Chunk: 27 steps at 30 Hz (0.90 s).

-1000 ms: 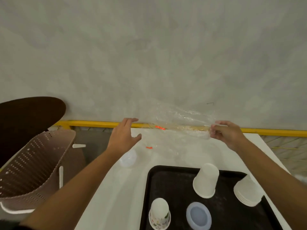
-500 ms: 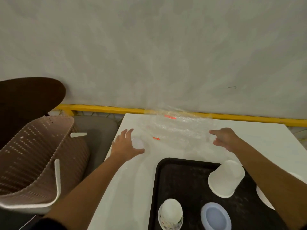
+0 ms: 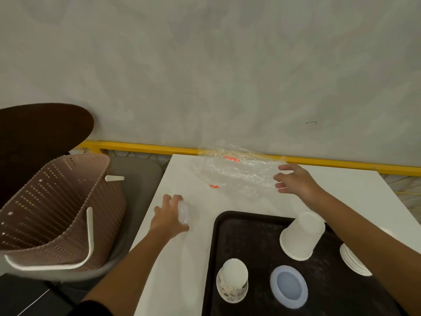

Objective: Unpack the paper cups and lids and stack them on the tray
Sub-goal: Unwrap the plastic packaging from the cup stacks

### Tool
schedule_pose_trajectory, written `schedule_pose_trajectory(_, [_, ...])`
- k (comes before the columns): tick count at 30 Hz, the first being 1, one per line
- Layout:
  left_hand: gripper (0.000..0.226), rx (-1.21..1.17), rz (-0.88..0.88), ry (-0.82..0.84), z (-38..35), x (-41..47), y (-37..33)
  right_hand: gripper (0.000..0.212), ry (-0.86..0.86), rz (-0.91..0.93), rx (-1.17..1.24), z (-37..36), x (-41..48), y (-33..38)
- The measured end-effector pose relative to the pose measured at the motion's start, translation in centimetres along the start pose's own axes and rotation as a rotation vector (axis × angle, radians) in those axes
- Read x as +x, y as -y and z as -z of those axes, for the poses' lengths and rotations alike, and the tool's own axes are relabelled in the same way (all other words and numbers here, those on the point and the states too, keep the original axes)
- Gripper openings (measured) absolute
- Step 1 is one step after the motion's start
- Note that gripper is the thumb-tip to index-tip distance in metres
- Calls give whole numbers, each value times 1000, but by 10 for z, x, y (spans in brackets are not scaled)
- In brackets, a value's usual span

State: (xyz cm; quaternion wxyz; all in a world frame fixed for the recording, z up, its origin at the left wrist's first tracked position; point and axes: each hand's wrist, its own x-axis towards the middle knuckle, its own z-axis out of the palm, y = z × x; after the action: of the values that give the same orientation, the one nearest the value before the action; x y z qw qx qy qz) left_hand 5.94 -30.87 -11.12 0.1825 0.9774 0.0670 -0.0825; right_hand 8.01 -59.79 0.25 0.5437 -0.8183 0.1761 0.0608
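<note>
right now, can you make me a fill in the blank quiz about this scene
1. The tray is ___ in colour.
2. The white cup on it stands rim ___.
3. The left hand grips a clear lid on the ___, outside the tray.
4. The right hand, beside the bag, holds ___.
Missing words: black; down; table; nothing.

On my feed the black tray (image 3: 250, 236) holds a white cup (image 3: 303, 236), upside down and leaning. Next to it there's a patterned cup (image 3: 232, 290), upside down with a white one on top, and a bluish lid (image 3: 288, 289) lying flat. There's a white stack (image 3: 353, 261) at its right edge. The left hand (image 3: 169, 216) grips a clear lid (image 3: 184, 212) left of the tray. A crumpled clear wrapper (image 3: 239, 174) lies on the surface behind.
</note>
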Motion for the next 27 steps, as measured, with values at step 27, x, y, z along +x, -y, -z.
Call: schedule_pose_trajectory(27, [39, -1529, -28, 292, 119, -172, -24, 37, 582, 114, 113, -73, -174, 2])
